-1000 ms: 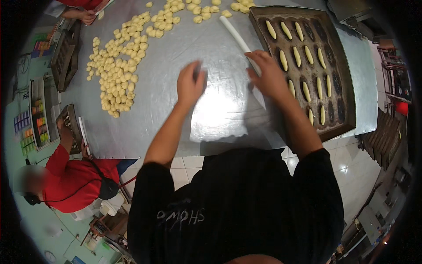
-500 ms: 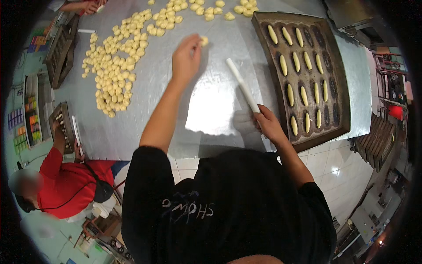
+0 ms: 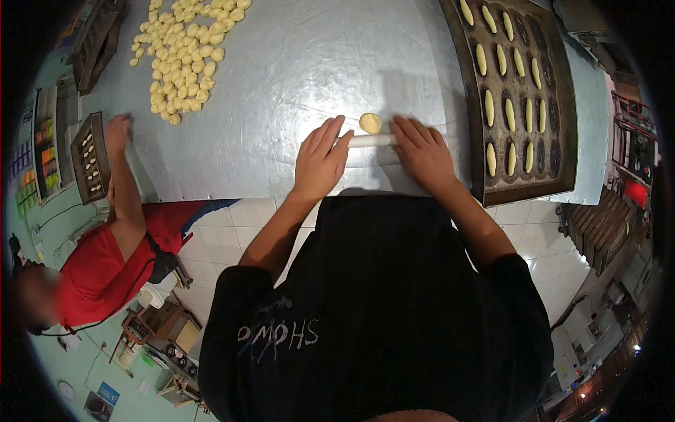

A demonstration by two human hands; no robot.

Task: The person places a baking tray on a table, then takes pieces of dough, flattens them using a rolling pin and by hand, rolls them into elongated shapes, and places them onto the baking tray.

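A thin white rolling pin (image 3: 373, 141) lies crosswise on the metal table close to its near edge. Over its left end rests my left hand (image 3: 320, 158), palm down with the fingers stretched forward. My right hand (image 3: 426, 156) lies the same way on the other end, fingers extended; both palms hide the pin's ends. Just beyond the pin, between my hands, sits a single roundish piece of pale yellow dough (image 3: 370, 123), looking slightly flattened.
Many dough balls (image 3: 184, 60) are heaped at the far left of the table (image 3: 281, 77). A dark baking tray (image 3: 479, 151) with rows of long dough rolls stands at right. At the left edge, a person in red (image 3: 105, 281) reaches onto the table beside another tray (image 3: 98, 163).
My left hand has brought a dough ball from the pile and set it down near me. The rolling pin has turned from slanting to crosswise, with both hands now on it. My view has shifted.
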